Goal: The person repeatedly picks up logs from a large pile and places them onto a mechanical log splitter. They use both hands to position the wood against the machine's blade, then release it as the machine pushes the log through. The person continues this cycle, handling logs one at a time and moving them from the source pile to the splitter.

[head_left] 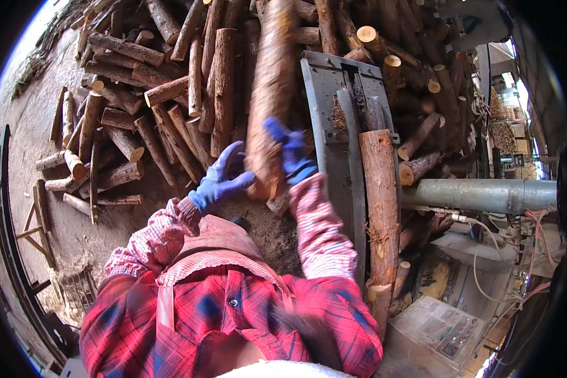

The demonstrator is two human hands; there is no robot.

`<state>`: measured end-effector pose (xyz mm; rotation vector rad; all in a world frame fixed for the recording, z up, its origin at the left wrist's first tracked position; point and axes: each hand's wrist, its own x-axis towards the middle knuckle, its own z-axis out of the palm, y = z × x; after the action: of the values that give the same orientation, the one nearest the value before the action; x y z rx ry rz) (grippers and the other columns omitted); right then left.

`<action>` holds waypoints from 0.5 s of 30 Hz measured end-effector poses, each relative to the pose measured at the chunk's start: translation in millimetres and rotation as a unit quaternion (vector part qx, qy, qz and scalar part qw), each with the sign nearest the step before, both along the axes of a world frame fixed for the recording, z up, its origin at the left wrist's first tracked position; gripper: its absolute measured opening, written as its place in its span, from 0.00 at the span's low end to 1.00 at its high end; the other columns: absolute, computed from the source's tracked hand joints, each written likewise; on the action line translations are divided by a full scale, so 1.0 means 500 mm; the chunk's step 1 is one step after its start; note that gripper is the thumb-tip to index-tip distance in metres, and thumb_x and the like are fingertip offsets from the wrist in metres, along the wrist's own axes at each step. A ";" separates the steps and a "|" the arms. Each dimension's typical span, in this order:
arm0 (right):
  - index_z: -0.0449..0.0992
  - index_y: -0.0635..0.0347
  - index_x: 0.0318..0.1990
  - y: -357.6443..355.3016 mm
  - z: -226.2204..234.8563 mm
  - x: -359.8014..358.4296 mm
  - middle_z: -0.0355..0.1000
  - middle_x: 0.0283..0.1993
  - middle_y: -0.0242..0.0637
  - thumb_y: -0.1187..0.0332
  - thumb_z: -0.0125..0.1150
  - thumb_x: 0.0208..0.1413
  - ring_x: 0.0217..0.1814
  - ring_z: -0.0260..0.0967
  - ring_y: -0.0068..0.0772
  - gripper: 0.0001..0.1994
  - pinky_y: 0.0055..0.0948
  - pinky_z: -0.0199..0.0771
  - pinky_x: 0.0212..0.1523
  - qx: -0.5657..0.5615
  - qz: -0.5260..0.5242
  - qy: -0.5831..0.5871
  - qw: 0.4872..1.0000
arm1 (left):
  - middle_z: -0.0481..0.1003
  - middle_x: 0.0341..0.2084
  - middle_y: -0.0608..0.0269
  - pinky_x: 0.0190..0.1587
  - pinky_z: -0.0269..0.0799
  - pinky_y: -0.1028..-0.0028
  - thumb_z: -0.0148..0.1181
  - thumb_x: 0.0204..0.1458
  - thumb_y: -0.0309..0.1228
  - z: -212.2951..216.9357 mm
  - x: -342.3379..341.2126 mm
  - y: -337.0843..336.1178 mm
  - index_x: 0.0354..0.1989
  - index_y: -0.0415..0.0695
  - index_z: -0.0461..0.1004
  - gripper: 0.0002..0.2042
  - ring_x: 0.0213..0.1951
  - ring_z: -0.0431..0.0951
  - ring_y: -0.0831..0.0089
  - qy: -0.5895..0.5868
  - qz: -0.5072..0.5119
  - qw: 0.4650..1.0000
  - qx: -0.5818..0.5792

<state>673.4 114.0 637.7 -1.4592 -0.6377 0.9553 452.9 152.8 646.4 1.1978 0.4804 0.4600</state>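
Note:
A thick bark-covered log, smeared by motion, stands lengthwise in front of me, its near end between my two gloved hands. My left hand, in a blue-purple glove, cups the log's left side near that end, thumb and fingers spread against the bark. On the right side, my right hand in the same kind of glove presses on the bark, its fingers partly over the log. Right of my right arm, a second log lies lengthwise on a grey metal trough. The held log's far end runs past the upper edge.
Piled logs fill the far left, and more logs lie beyond the trough. A thick grey pipe juts in from the right, beside hoses and a control panel. A dark rail runs along the left.

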 end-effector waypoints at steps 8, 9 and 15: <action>0.61 0.71 0.60 -0.004 0.240 0.497 0.70 0.53 0.46 0.60 0.78 0.37 0.51 0.70 0.35 0.44 0.30 0.68 0.55 0.055 -0.146 -0.388 0.909 | 0.71 0.50 0.54 0.57 0.66 0.69 0.66 0.52 0.35 -0.078 -0.022 -0.085 0.64 0.41 0.57 0.33 0.54 0.70 0.68 0.116 0.044 0.992 -0.028; 0.60 0.74 0.61 0.004 0.236 0.516 0.70 0.53 0.47 0.60 0.78 0.37 0.52 0.69 0.35 0.45 0.31 0.68 0.56 0.005 -0.134 -0.379 0.916 | 0.70 0.50 0.54 0.57 0.66 0.69 0.66 0.52 0.35 -0.094 -0.039 -0.086 0.64 0.40 0.57 0.34 0.53 0.70 0.68 0.126 0.058 0.989 -0.041; 0.56 0.72 0.64 -0.062 0.102 0.556 0.62 0.62 0.57 0.43 0.76 0.32 0.66 0.60 0.48 0.55 0.37 0.60 0.64 -0.287 -0.059 -0.536 0.792 | 0.71 0.51 0.56 0.56 0.67 0.71 0.66 0.52 0.35 -0.116 -0.080 -0.070 0.62 0.41 0.61 0.30 0.51 0.71 0.69 0.190 0.107 0.975 -0.034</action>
<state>951.5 82.8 688.7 -2.5764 -1.0888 0.0918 413.0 117.5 588.5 1.1757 0.9548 0.3937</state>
